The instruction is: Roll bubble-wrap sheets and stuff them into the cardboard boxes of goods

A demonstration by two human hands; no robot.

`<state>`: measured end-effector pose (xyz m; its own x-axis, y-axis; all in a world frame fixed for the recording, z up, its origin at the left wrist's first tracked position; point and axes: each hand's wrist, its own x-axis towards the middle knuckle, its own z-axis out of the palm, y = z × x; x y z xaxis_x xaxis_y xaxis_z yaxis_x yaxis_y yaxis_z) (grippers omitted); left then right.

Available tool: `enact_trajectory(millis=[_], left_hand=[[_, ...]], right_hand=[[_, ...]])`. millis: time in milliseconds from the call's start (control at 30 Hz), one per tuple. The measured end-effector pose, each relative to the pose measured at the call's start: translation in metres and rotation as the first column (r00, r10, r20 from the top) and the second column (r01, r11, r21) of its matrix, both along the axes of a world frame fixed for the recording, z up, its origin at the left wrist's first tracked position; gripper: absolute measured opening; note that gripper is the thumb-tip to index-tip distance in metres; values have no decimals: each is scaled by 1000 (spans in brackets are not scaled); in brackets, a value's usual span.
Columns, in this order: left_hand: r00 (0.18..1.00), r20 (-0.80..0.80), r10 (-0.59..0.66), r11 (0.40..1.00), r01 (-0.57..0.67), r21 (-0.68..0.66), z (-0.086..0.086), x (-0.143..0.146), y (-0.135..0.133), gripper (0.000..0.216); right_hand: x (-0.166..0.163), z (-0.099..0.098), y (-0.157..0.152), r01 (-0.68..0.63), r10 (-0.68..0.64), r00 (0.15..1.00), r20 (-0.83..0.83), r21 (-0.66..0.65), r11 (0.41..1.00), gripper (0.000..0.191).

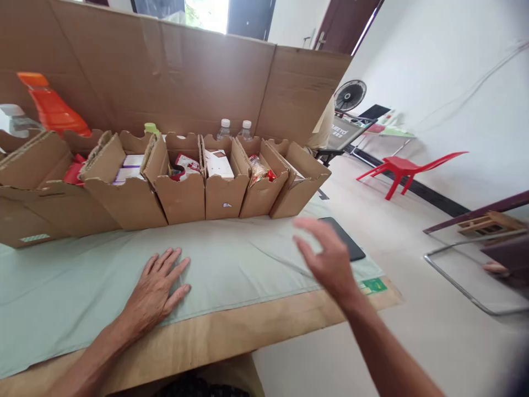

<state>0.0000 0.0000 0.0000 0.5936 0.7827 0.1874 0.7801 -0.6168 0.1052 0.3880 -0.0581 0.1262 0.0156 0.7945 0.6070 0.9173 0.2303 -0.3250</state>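
My left hand point(156, 288) lies flat, palm down, on the pale green cloth point(231, 259) that covers the wooden table point(231, 336). It holds nothing and its fingers are spread. My right hand point(326, 255) hovers above the table's right end, blurred, fingers apart and empty. Just beyond it lies a dark flat phone point(346, 239) on the cloth. A row of several open cardboard boxes point(182, 193) stands behind both hands, holding small packets and cartons.
A tall cardboard sheet point(185, 77) backs the boxes. An orange spray bottle point(52, 107) and two capped water bottles point(235, 129) stand behind the row. Right of the table are a red plastic chair point(407, 165), a fan point(350, 95) and a metal frame point(467, 275).
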Motion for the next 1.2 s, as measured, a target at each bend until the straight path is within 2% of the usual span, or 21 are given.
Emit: enact_trajectory(millis=[67, 133, 200, 267, 367, 500, 667, 767, 867, 933, 967, 1033, 1100, 1133, 1200], left_hand=[[1000, 18, 1, 1000, -1, 13, -2, 1, 0, 58], [1000, 31, -2, 1000, 1, 20, -4, 1, 0, 57], [999, 41, -9, 1000, 8, 29, -6, 0, 0, 57], [998, 53, -19, 999, 16, 46, -8, -1, 1, 57], [997, 74, -27, 997, 21, 81, -11, -2, 2, 56], [994, 99, -37, 995, 28, 96, -14, -2, 3, 55], [991, 133, -35, 996, 23, 85, -13, -2, 3, 53], [984, 172, -42, 997, 31, 66, -13, -1, 3, 53], [966, 259, -29, 999, 20, 38, -12, -2, 4, 51], [943, 332, -6, 1000, 4, 7, -10, -3, 3, 49], [930, 368, 5, 1000, -1, -12, -8, -4, 1, 49], [902, 431, 23, 998, 1, -57, -1, -6, -5, 50], [877, 479, 42, 993, 17, -118, 11, -6, -14, 51], [866, 497, 55, 987, 29, -159, 18, -4, -19, 51], [847, 524, 85, 963, 66, -263, 33, 3, -29, 54]], right_hand=[[35, 28, 42, 163, -167, 976, 142, 36, 986, 45], [54, 48, 80, 274, -245, 916, 318, -47, 961, 58], [61, 59, 107, 332, -248, 862, 442, -124, 935, 51], [60, 67, 120, 351, -229, 835, 500, -164, 922, 33], [53, 78, 113, 362, -185, 805, 563, -220, 906, 22], [34, 95, 81, 364, -78, 755, 651, -318, 875, 20], [-16, 117, 60, 352, 77, 732, 677, -472, 808, 12], [-55, 126, 69, 246, 163, 816, 555, -588, 771, 13], [-86, 137, 78, -48, 212, 962, 174, -654, 755, 18], [-97, 146, 76, -239, 230, 969, -86, -555, 797, 18], [-97, 150, 71, -286, 238, 958, -160, -472, 834, 18], [-87, 153, 57, -257, 203, 959, -200, -296, 920, 22], [-60, 145, 38, -110, 77, 965, -250, -121, 987, 21], [-42, 135, 28, -15, 3, 949, -317, -35, 999, 19], [-4, 102, 8, 152, -76, 820, -567, 88, 984, 14]])
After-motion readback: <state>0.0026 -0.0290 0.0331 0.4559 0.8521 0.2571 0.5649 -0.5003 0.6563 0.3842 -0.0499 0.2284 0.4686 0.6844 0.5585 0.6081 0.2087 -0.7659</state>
